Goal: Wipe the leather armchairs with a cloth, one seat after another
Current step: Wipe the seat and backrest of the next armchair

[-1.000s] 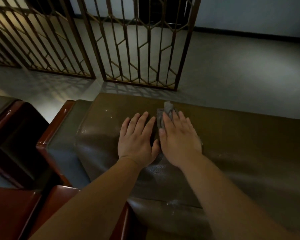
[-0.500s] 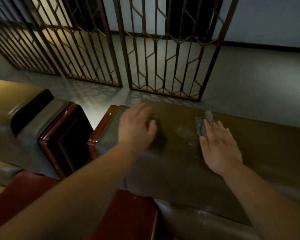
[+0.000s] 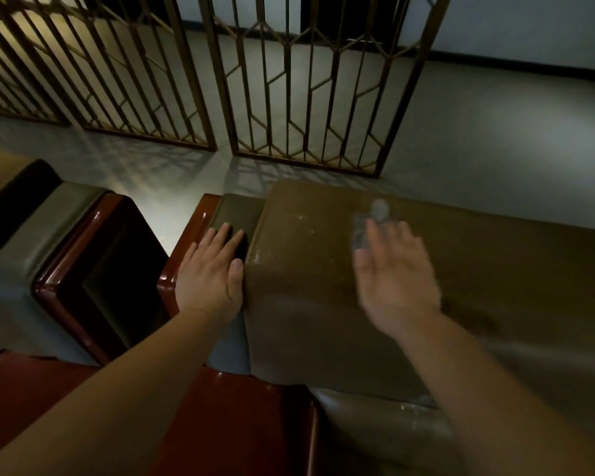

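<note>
The left hand (image 3: 210,276) lay flat, fingers straight, on the olive-brown leather armchair back (image 3: 323,304). The right hand (image 3: 395,276) (blurred) pressed the small grey cloth (image 3: 375,218) there under straight fingers; unpinched, it could slip free.

Setting: indoor lounge/lobby-type room, dimly lit. Evidence: row of olive-brown leather armchairs (image 3: 426,269) w/ glossy red-brown wooden arm frames (image 3: 93,269), set side by side; decorative metal lattice screens (image 3: 306,80) standing behind them; plain grey floor (image 3: 495,132); pale wall w/ dark skirting (image 3: 529,63). Exact venue can't be determined.
</note>
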Demonstrator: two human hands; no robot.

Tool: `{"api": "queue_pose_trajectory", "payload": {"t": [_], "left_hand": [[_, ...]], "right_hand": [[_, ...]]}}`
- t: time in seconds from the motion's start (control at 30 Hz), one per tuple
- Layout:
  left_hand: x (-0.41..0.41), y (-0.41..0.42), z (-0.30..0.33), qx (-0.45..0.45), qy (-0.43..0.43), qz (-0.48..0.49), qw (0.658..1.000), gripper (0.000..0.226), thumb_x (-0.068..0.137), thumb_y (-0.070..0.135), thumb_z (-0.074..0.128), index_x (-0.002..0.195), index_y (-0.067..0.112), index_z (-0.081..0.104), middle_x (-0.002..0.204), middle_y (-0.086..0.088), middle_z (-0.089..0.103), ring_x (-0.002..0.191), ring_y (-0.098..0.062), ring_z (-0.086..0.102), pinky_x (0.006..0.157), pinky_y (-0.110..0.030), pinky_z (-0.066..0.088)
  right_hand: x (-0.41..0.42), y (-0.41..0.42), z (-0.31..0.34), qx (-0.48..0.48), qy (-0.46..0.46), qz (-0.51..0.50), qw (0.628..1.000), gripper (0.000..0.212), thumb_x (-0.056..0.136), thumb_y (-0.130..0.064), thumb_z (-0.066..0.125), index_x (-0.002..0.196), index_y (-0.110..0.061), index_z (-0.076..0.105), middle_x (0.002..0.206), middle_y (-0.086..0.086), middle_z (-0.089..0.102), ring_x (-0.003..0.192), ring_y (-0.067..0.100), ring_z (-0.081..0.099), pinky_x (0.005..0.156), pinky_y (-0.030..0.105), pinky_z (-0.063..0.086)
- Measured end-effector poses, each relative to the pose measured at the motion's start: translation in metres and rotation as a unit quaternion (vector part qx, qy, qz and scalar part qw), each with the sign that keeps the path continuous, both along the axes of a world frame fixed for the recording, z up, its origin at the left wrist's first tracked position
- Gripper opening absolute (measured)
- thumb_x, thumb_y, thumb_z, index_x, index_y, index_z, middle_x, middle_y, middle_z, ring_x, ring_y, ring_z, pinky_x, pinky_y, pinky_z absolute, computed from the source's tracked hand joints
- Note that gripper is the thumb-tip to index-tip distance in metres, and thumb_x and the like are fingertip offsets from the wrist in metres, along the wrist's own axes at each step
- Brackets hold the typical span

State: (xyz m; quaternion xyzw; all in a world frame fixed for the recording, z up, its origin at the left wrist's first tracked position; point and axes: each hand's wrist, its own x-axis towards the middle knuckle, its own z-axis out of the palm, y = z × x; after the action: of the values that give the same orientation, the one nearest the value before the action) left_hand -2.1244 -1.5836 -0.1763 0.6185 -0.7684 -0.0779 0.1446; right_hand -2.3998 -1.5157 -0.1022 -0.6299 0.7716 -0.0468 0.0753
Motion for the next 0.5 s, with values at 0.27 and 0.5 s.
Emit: {"api": "queue_pose_trajectory", "payload": {"t": [0.27, 0.5], "left_hand": [[0.003, -0.004, -0.004, -0.004, 0.0, -0.006, 1.0, 0.072, 0.102, 0.05, 0.008, 0.161, 0.026, 0.041, 0.171, -0.002, 0.03, 0.16, -0.021, 0.021, 0.129, -0.047, 0.018], [0.005, -0.005, -0.008, -0.005, -0.005, -0.003, 1.0, 0.071, 0.102, 0.052, 0.008, 0.163, 0.028, 0.037, 0.172, 0.001, 0.027, 0.161, -0.019, 0.018, 0.13, -0.044, 0.015]], "right_hand": [[0.017, -0.008, 0.003, 0.034, 0.032, 0.104, 0.993, 0.073, 0.101, -0.069, 0.011, 0.164, -0.034, -0.004, 0.174, 0.002, 0.001, 0.16, 0.022, -0.004, 0.129, 0.042, 0.001], [0.048, -0.039, 0.007, 0.044, 0.027, -0.021, 0.998, 0.07, 0.103, -0.063, 0.005, 0.165, -0.029, 0.0, 0.173, 0.01, 0.001, 0.16, 0.03, -0.001, 0.129, 0.05, 0.005]]}}
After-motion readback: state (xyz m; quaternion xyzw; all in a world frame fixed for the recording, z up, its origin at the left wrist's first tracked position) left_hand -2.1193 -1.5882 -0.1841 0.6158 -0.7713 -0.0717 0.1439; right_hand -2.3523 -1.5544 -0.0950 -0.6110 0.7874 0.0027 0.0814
